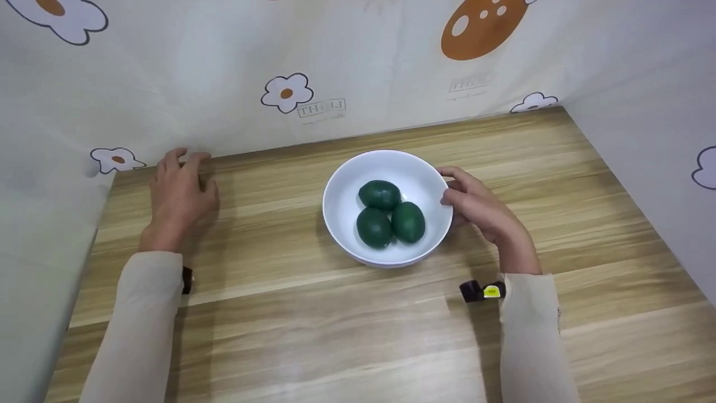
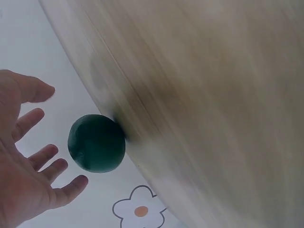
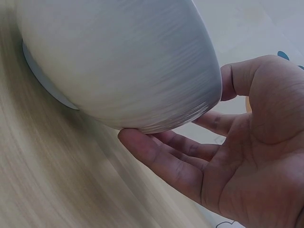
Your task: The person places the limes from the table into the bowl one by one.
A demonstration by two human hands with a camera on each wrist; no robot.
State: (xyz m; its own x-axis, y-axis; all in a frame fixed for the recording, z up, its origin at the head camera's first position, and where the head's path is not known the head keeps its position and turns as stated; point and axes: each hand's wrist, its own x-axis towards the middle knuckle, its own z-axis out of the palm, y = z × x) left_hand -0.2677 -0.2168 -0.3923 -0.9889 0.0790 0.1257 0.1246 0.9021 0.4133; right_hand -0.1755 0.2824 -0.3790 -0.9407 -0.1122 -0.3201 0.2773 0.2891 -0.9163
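Note:
A white bowl (image 1: 386, 165) stands on the table with three smooth, dark green, egg-shaped fruits (image 1: 375, 228) grouped inside it. My right hand (image 1: 484, 211) grips the bowl at its right side, thumb over the rim and fingers against the outer wall. The right wrist view shows those fingers under the bowl's curved side (image 3: 133, 66). At the table's far left corner, my left hand (image 1: 182, 193) has its fingers spread and loosely bent. Another dark green fruit (image 2: 97, 143) appears in the left wrist view, just off those fingertips; in the head view the hand hides it.
The wood-grain table (image 1: 313, 336) meets a pale cloth wall (image 1: 224, 73) with printed flowers along its back edge. More cloth (image 1: 643, 84) rises at the right side, and cloth also borders the left. Dark wrist cameras (image 1: 474, 291) sit at the sleeve cuffs.

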